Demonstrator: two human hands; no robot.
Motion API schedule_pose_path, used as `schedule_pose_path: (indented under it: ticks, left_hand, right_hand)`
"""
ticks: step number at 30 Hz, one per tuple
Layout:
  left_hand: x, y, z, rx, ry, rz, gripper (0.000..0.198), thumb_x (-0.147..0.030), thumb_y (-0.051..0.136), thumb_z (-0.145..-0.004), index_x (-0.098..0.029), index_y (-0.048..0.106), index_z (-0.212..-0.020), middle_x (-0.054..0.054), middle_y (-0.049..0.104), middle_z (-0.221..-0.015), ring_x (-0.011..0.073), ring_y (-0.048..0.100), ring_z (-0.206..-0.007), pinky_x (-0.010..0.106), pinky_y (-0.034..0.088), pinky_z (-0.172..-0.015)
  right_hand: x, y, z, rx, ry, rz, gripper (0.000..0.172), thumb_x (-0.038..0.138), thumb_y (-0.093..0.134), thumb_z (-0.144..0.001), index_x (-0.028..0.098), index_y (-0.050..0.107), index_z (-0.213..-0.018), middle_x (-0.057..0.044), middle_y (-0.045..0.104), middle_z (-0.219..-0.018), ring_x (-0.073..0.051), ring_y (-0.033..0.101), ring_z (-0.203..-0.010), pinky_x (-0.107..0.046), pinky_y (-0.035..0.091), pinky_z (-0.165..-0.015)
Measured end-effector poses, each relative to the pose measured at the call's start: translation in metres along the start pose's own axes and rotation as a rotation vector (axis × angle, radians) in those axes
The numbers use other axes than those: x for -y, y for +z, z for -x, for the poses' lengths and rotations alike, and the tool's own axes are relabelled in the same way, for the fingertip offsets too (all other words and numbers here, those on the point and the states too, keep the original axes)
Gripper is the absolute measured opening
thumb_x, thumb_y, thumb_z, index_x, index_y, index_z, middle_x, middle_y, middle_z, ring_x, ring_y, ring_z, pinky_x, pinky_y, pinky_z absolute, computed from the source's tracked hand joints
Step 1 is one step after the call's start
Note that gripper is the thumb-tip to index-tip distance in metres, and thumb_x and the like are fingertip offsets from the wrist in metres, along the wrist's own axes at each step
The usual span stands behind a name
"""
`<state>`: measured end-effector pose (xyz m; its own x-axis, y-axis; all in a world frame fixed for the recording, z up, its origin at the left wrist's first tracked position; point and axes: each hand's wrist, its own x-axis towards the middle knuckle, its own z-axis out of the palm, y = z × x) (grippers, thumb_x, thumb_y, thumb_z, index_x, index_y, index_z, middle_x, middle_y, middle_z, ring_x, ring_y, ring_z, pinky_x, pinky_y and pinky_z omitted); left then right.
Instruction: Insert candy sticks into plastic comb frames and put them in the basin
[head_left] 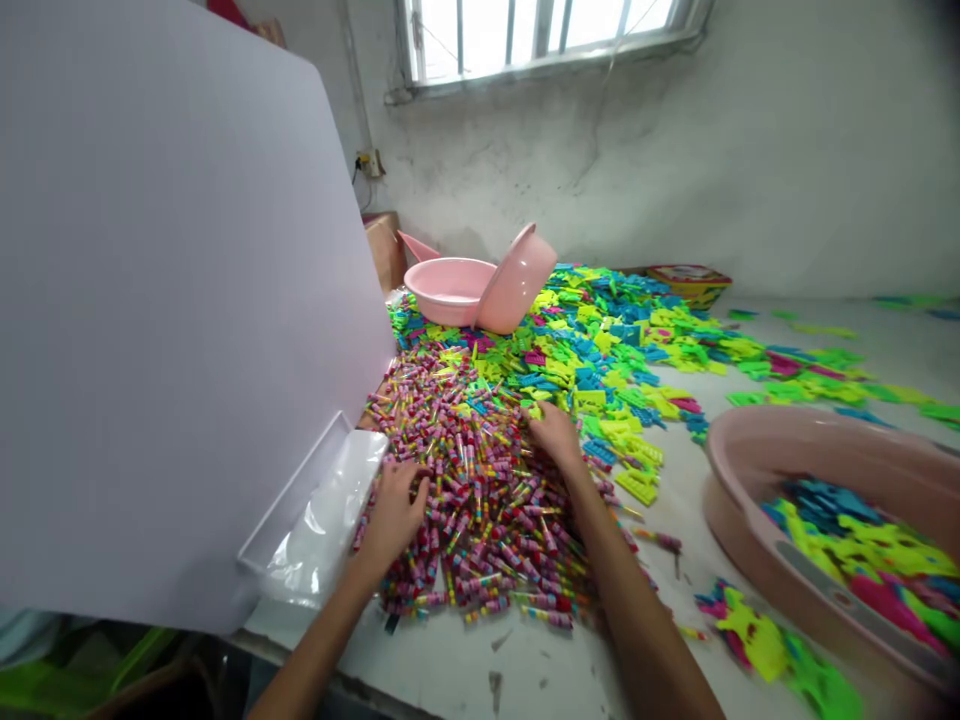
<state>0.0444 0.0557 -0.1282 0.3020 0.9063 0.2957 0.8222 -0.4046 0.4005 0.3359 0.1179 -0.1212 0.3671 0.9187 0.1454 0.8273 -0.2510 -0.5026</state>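
Observation:
A wide heap of small crayon-like sticks, purple and red with yellow ends, covers the table in front of me. My left hand rests at the heap's left side, its fingers bent but apart and nothing visible between them. Beside it lies a clear plastic bag in a shallow white tray. My right hand is at the heap's right edge, fingers closed at a small yellow-green plastic piece. Its fingertips are partly hidden.
Flat bright plastic pieces spread behind and to the right. Two pink basins stand on them, one tilted. A large pink tub with more pieces stands right. A tall white panel blocks the left. The table's front edge is near me.

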Motion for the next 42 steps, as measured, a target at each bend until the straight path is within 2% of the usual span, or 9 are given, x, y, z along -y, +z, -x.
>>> schedule_pose_path:
  ticks: [6, 12, 18, 22, 24, 27, 30, 36, 42]
  left_hand:
    - [0.004, -0.011, 0.007, 0.037, 0.021, 0.053, 0.025, -0.028, 0.046, -0.097, -0.021, 0.066, -0.109, 0.006, 0.07, -0.108, 0.0227, 0.06, -0.108, 0.042, 0.041, -0.094]
    - [-0.005, -0.012, 0.023, 0.079, 0.062, 0.075, 0.02, -0.029, 0.047, -0.095, -0.022, 0.064, -0.105, 0.007, 0.067, -0.11, 0.0269, 0.057, -0.111, 0.048, 0.037, -0.096]
    - [-0.007, -0.026, 0.019, -0.181, -0.175, 0.483, 0.026, -0.043, 0.047, -0.095, -0.02, 0.06, -0.096, 0.005, 0.066, -0.092, 0.0223, 0.063, -0.089, 0.037, 0.047, -0.082]
    - [-0.02, -0.057, 0.025, -0.19, -0.351, 0.915, 0.035, -0.048, 0.06, -0.087, -0.021, 0.05, -0.106, -0.002, 0.062, -0.078, 0.0134, 0.057, -0.059, 0.024, 0.044, -0.051]
    - [-0.027, -0.079, 0.033, -0.141, -0.371, 1.041, 0.04, -0.047, 0.062, -0.086, -0.02, 0.05, -0.114, -0.003, 0.059, -0.076, 0.0109, 0.052, -0.052, 0.021, 0.037, -0.042]
    - [-0.03, -0.111, 0.049, -0.16, -0.366, 1.083, 0.033, -0.044, 0.056, -0.091, -0.019, 0.056, -0.114, -0.003, 0.053, -0.069, 0.0119, 0.053, -0.057, 0.02, 0.039, -0.045]
    - [-0.023, -0.134, 0.066, -0.249, -0.31, 0.883, 0.023, -0.038, 0.058, -0.092, -0.02, 0.065, -0.104, 0.002, 0.058, -0.089, 0.0128, 0.056, -0.08, 0.021, 0.045, -0.062]
    - [-0.014, -0.15, 0.091, -0.317, -0.274, 0.586, 0.014, -0.035, 0.065, -0.089, -0.021, 0.065, -0.093, -0.001, 0.052, -0.085, 0.0113, 0.051, -0.079, 0.022, 0.041, -0.069]
    - [-0.029, -0.155, 0.097, -0.077, -0.3, 0.541, 0.023, -0.04, 0.046, -0.1, -0.023, 0.055, -0.112, 0.0, 0.06, -0.091, 0.0146, 0.057, -0.085, 0.027, 0.044, -0.077]
  right_hand:
    - [-0.007, -0.003, 0.002, -0.097, 0.062, -0.036, 0.04, 0.035, 0.053, -0.093, 0.019, 0.06, -0.129, -0.016, 0.054, -0.135, -0.033, 0.048, -0.119, -0.039, 0.037, -0.096]
    - [-0.002, -0.004, 0.005, -0.16, 0.095, -0.154, 0.032, 0.03, 0.061, -0.086, 0.014, 0.067, -0.112, -0.017, 0.067, -0.11, -0.033, 0.056, -0.108, -0.038, 0.041, -0.087]
    - [0.04, -0.042, 0.014, -0.193, 0.03, -0.377, 0.033, 0.038, 0.056, -0.087, 0.012, 0.068, -0.103, -0.011, 0.069, -0.084, -0.024, 0.062, -0.078, -0.032, 0.044, -0.071]
    - [0.094, -0.061, 0.054, -0.02, -0.184, -0.555, 0.038, 0.052, 0.052, -0.089, 0.019, 0.069, -0.093, -0.001, 0.066, -0.074, -0.016, 0.057, -0.063, -0.025, 0.042, -0.059]
    - [0.121, -0.061, 0.081, 0.253, -0.402, -0.742, 0.034, 0.052, 0.057, -0.087, 0.019, 0.068, -0.084, 0.001, 0.063, -0.071, -0.014, 0.054, -0.062, -0.024, 0.041, -0.058]
    - [0.149, -0.057, 0.116, 0.509, -0.572, -0.813, 0.03, 0.047, 0.062, -0.086, 0.018, 0.065, -0.077, 0.002, 0.058, -0.067, -0.013, 0.052, -0.064, -0.024, 0.039, -0.059]
    - [0.16, -0.054, 0.134, 0.672, -0.598, -0.859, 0.024, 0.041, 0.061, -0.087, 0.018, 0.065, -0.08, 0.002, 0.058, -0.07, -0.013, 0.051, -0.065, -0.023, 0.038, -0.059]
    - [0.165, -0.05, 0.148, 0.748, -0.585, -0.861, 0.014, 0.032, 0.066, -0.083, 0.018, 0.068, -0.086, 0.0, 0.062, -0.076, -0.014, 0.053, -0.069, -0.025, 0.039, -0.064]
    - [0.168, -0.055, 0.153, 0.81, -0.661, -0.875, 0.013, 0.03, 0.064, -0.086, 0.017, 0.067, -0.081, 0.002, 0.06, -0.074, -0.012, 0.052, -0.068, -0.024, 0.038, -0.062]
